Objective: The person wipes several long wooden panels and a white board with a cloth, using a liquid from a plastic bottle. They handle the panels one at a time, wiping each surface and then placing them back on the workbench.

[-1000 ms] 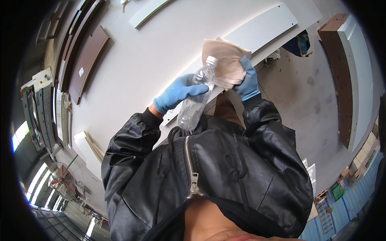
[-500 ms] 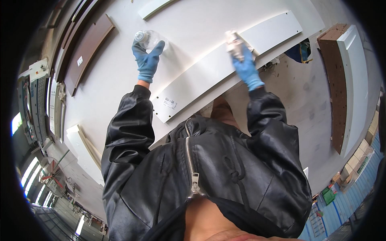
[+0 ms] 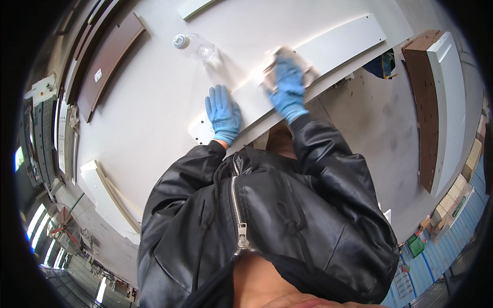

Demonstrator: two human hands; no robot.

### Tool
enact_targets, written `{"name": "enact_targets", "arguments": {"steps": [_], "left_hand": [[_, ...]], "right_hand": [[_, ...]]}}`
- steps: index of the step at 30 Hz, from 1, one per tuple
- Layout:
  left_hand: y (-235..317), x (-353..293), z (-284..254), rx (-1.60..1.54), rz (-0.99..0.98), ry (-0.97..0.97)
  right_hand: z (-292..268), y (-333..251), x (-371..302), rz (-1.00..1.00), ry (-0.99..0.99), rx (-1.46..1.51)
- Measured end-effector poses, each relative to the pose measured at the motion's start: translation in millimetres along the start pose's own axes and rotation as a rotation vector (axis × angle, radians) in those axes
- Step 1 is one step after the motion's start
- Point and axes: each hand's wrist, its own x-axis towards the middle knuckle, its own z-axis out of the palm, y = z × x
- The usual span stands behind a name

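Note:
A long white panel with small dark holes at its ends lies slantwise on the pale table. My left hand, in a blue glove, rests flat on its near left end, fingers stretched out and nothing held; it covers the label there. My blue-gloved right hand presses a crumpled beige cloth onto the middle of the panel, slightly blurred by motion. Beyond my left hand a clear plastic bottle with a pale cap stands on the table, apart from both hands.
Brown boards lie at the far left. Another white board is at the far edge. On the right stands a brown and white panel piece; white strips sit at the lower left. A dark bag shows below the table edge.
My left hand has let go of the bottle and come nearer, flat onto the panel. My right hand has slid the cloth left along the panel, and the cloth is more spread out.

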Motion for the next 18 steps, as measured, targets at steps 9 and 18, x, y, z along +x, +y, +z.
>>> {"name": "enact_targets", "arguments": {"steps": [9,18], "left_hand": [[4.1,-3.7,2.4,-0.112,-0.006,0.036],[5.5,-2.5,3.8,-0.162,-0.063,0.116]], "right_hand": [[-21.9,37.2,42.2,-0.159,-0.088,-0.075],[-6.5,6.7,59.7,-0.248,0.141,-0.396]]}}
